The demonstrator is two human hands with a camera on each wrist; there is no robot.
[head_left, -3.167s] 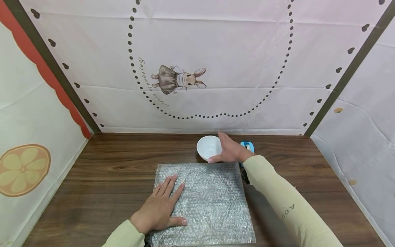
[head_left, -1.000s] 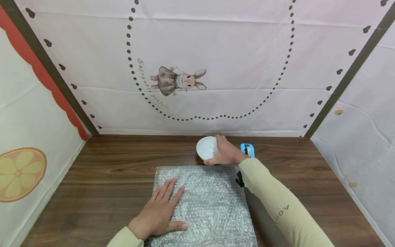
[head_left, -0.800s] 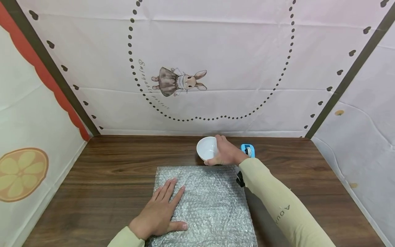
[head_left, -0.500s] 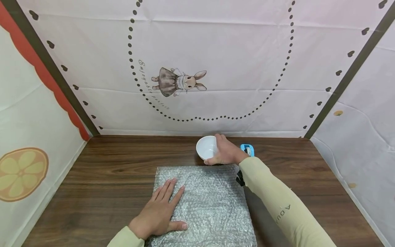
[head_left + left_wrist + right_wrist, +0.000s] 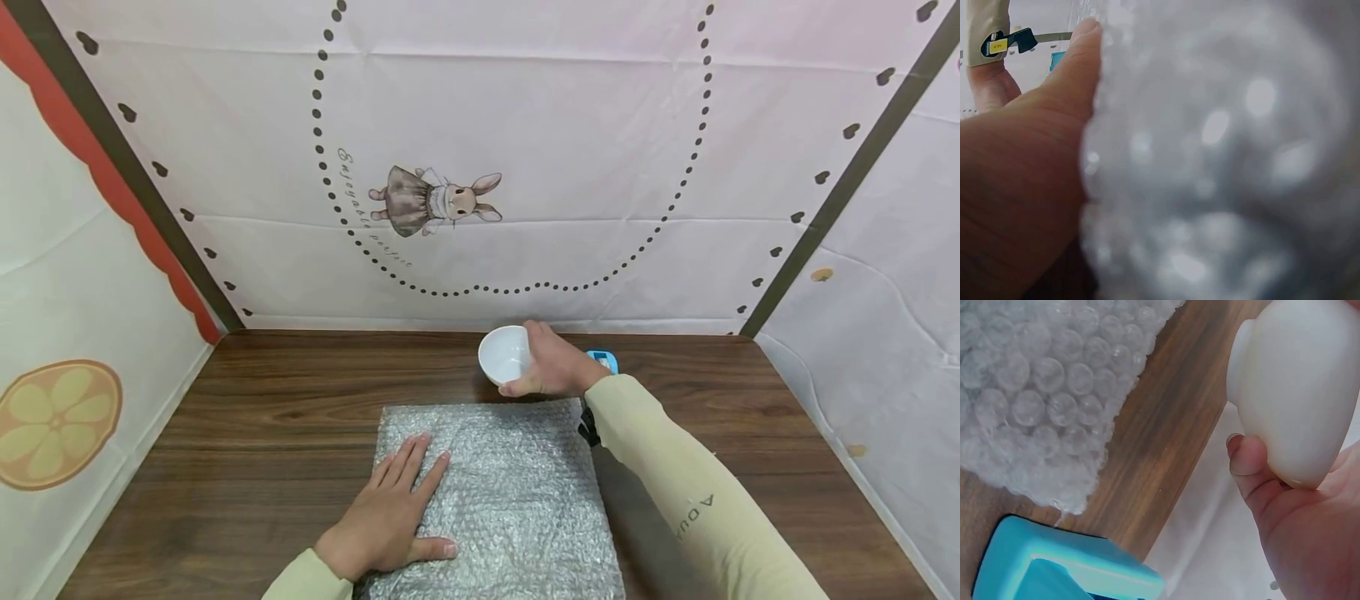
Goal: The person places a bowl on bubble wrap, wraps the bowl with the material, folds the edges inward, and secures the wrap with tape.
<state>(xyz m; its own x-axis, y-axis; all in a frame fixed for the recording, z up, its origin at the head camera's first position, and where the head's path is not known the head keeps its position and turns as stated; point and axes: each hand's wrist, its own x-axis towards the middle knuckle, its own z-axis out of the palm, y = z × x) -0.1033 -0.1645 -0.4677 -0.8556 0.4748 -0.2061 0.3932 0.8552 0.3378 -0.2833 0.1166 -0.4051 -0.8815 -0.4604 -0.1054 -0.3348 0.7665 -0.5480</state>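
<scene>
Taking the bubble wrap as dial: presses its nine-o'clock side with the left hand, spread wide, presumably to stop slipping. Just past twelve, clasps the white bowl at its four-o'clock side with the right hand, likely for firm control. At one o'clock, has the blue object, seemingly within easy reach.

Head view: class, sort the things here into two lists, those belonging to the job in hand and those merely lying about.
In the job:
white bowl, gripped by the right hand
bubble wrap, under the flat left hand

Apparently just about:
blue object, held by neither hand, though it may serve later
rabbit print, wall decoration
</scene>
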